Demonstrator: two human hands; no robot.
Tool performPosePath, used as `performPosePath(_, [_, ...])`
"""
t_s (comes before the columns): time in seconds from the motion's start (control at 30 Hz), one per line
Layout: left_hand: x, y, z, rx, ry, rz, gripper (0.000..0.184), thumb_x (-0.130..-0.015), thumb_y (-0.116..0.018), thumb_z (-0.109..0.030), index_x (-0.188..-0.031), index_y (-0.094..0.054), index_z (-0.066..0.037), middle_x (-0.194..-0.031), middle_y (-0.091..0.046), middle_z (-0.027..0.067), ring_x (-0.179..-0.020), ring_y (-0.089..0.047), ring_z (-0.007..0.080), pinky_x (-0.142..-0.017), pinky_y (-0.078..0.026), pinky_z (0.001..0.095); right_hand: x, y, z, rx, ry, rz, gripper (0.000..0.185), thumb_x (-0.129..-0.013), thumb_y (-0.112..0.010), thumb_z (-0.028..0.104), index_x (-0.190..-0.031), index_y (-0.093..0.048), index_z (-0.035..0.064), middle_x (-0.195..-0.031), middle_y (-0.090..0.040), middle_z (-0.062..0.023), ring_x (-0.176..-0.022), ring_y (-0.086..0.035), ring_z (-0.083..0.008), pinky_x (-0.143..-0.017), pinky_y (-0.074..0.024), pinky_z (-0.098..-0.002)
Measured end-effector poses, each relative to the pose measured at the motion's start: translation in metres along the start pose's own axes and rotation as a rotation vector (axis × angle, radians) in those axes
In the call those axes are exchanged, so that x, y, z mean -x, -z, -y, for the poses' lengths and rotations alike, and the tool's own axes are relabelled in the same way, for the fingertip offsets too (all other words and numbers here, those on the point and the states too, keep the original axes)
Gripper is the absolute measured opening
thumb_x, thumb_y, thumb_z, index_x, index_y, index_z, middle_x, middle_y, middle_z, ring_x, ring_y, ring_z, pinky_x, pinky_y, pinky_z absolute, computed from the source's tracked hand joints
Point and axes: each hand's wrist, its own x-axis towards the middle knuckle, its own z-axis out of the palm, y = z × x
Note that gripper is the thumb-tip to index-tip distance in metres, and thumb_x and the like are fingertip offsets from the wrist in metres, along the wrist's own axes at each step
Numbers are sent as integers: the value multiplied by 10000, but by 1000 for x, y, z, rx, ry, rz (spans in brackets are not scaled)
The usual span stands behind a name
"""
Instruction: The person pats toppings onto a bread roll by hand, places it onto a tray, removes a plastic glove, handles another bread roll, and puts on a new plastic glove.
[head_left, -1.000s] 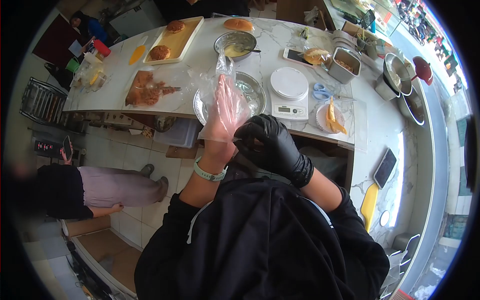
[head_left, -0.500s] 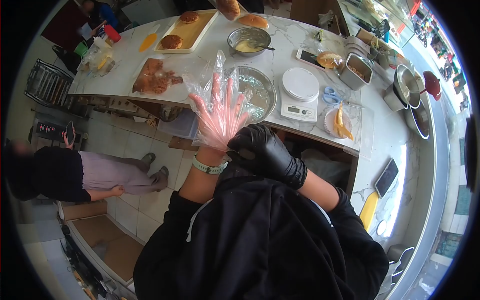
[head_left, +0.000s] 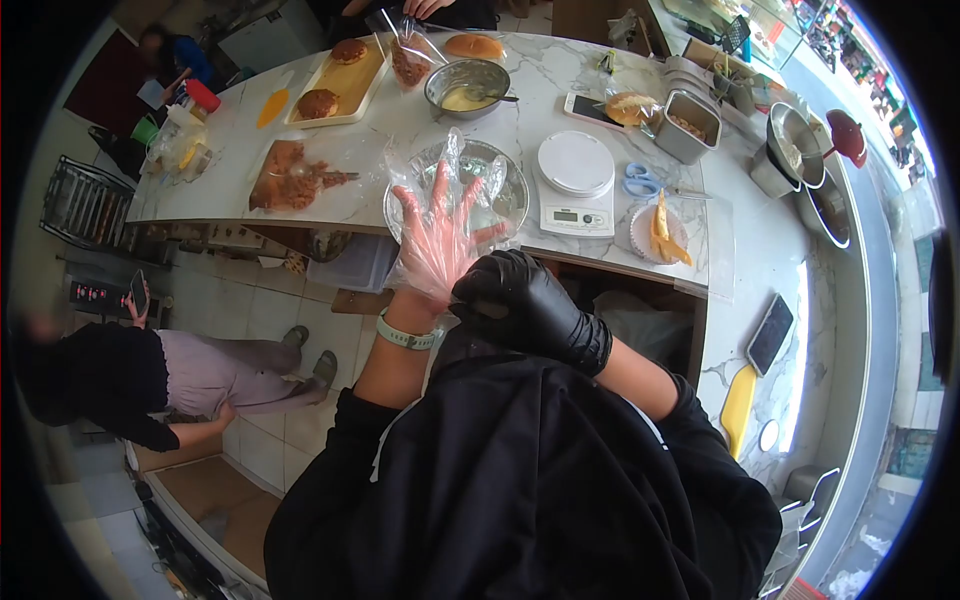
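Observation:
My left hand [head_left: 437,235] is inside a clear plastic glove [head_left: 452,150], fingers spread, with nothing held; the loose glove tips stick out past the fingertips. A pale watch [head_left: 405,333] is on that wrist. My right hand [head_left: 515,308], in a black glove, is closed at the cuff of the clear glove. Behind my left hand a round foil-like pan [head_left: 512,190] is partly covered. Right of it stands a white scale [head_left: 577,185]. A metal bowl [head_left: 466,90] of pale cream with a spoon stands beyond the pan.
A tray [head_left: 340,95] of buns, a bag of brown filling [head_left: 290,178], blue scissors [head_left: 642,181], a paper-lined dish [head_left: 642,235], and a metal container [head_left: 688,128] are on the counter. Another person's hands [head_left: 425,8] hold a bagged bun [head_left: 412,58]. A person [head_left: 205,370] stands at left.
My left fingers, together a second ago, have spread inside the clear glove. My right hand stays at its cuff. Across the counter, a bagged bun has come into view and been lowered beside the tray.

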Motion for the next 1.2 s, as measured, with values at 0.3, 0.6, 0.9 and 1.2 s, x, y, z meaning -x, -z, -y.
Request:
performPosePath(0.3, [-10, -3, 10, -2, -19, 31, 802, -805, -220, -787, -1469, -64, -367, -1536, -124, 21, -1341, -233, 369, -1043, -110, 642, 10, 6, -5, -14, -36, -44, 146, -724, -693, 154, -833, -614, 99, -797, -600, -78, -756, -588, -288, -670, -473, -372])
performPosePath(0.6, [-6, -7, 12, 86, -94, 122, 751, -840, -202, -749, -1471, -78, -361, -1540, -101, 45, -1364, -179, 373, -1048, -95, 641, 8, -1, -2, -22, 8, -20, 123, -734, -694, 160, -816, -618, 109, -783, -596, -66, -744, -579, -281, -678, -466, -376])
performPosePath(0.9, [7, 5, 3, 150, -73, 85, 937, -694, -212, -885, -1469, -76, -376, -1552, -1, 17, -1394, -1, 392, -1049, 4, 638, 1, -14, -5, -60, 75, 46, 134, -733, -702, 168, -831, -635, 105, -768, -599, -62, -746, -589, -264, -664, -469, -374])
performPosePath(1.2, [13, 6, 0, 201, -126, 77, 905, -753, -308, -820, -1476, -87, -321, -1536, -32, 79, -1387, -52, 386, -1016, -117, 690, -54, 37, 5, -74, -14, -120, 558, -775, -664, 62, -1308, -500, 90, -748, -624, -95, -618, -574, -202, -622, -476, -318])
